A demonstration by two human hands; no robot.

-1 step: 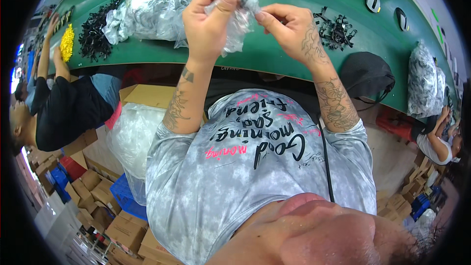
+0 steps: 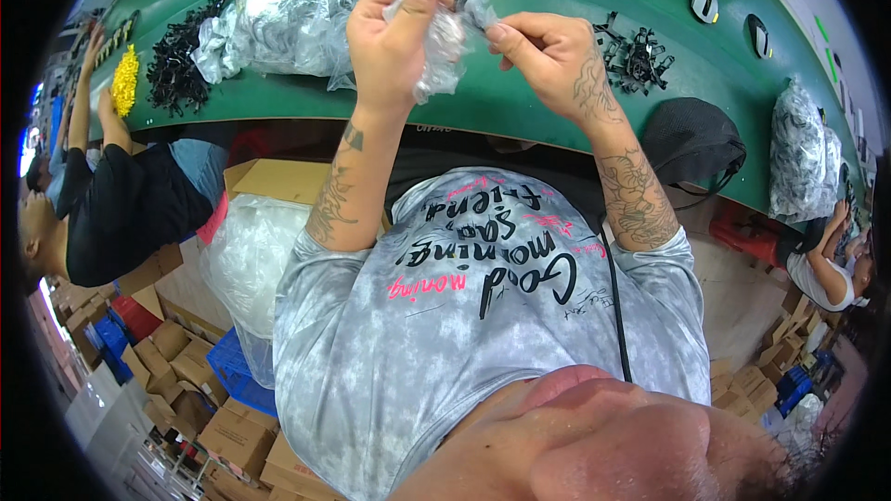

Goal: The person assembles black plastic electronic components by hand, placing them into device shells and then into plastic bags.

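My left hand (image 2: pixel 394 37) is closed around a small crumpled clear plastic bag (image 2: pixel 444 48), held up over the green belt (image 2: pixel 520 107). Touching it from the right, my right hand (image 2: pixel 548 56) pinches the bag's top edge, where a small dark part (image 2: pixel 461 0) shows between the fingers. Both hands grip the same bag, close together. What is inside the bag cannot be made out.
A large clear bag of wrapped parts (image 2: pixel 297 9) lies on the belt behind my left hand. Loose black parts (image 2: pixel 636 56) lie to the right, another black pile (image 2: pixel 176 65) and yellow pieces (image 2: pixel 123 79) to the left. Co-workers sit at left (image 2: pixel 121 204) and right (image 2: pixel 821 269). Cardboard boxes (image 2: pixel 232 436) stand below.
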